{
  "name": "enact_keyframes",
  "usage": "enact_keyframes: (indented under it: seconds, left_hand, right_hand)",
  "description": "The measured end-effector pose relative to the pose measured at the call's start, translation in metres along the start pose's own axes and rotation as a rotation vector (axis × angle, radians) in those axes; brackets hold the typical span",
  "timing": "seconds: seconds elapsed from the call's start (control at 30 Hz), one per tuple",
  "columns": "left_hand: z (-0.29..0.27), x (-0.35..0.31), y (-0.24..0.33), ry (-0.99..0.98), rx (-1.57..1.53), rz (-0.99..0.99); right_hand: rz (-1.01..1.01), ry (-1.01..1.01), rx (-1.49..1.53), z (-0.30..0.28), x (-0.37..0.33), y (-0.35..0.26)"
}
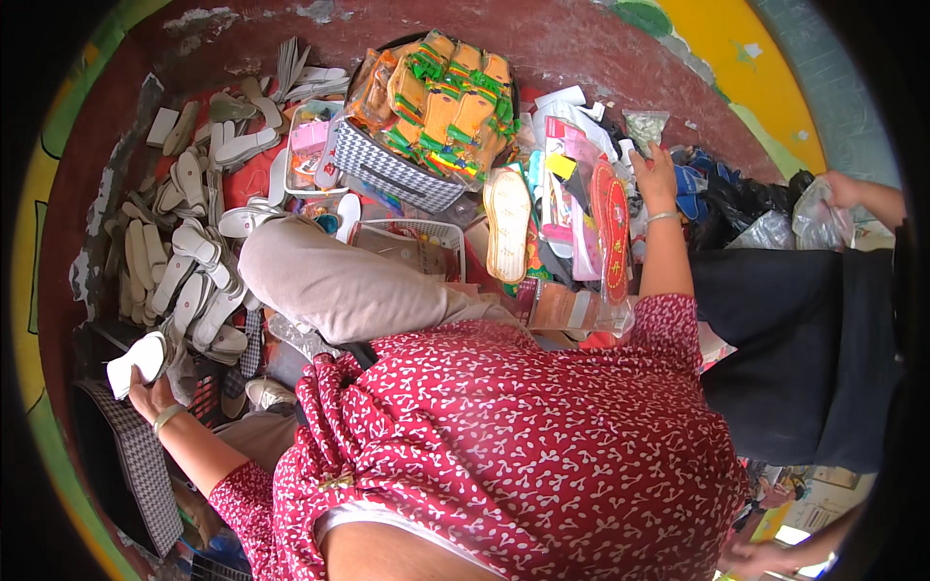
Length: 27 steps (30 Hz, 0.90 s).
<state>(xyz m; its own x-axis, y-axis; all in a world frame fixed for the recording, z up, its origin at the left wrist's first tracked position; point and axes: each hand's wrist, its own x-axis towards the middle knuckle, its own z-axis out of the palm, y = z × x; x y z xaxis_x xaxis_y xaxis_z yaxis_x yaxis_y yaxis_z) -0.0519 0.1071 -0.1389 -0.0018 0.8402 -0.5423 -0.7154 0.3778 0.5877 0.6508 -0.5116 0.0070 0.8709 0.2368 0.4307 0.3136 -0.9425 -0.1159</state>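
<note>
At the far left my left hand (153, 397) is closed on a white shoe sole (139, 362), just in front of a heap of pale soles (199, 281). My right hand (655, 180) reaches out on the right side of the pile, its thumb and fingers apart. Beside it lies a red patterned insole (610, 228) in a clear wrapper. Left of that rests a cream insole (507, 228) with gold markings. White wrappings and packets (579, 121) lie close to my right fingertips; whether they touch is hard to tell.
A houndstooth box (397, 165) holds several orange-and-green insole packs (450, 102). Plastic baskets (426, 232) stand before my bent leg. A second houndstooth box (145, 465) sits at lower left. On the right, another person's hand (843, 190) grips a clear plastic bag (817, 215) by black bags.
</note>
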Motion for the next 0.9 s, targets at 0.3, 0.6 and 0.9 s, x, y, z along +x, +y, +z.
enact_keyframes:
  seconds: [0.3,0.6,0.9]
  left_hand:
    - [0.018,-0.017,-0.014,0.04,0.021,0.076]
    - [0.001,0.019,-0.007,0.021,0.001,-0.023]
    - [0.01,-0.014,0.0,0.096,-0.026,0.043]
  right_hand:
    - [0.174,-0.344,0.935,0.121,-0.032,-0.13]
    - [1.282,-0.639,1.4,0.215,-0.031,-0.157]
    - [1.17,-0.728,1.434,0.218,-0.03,-0.174]
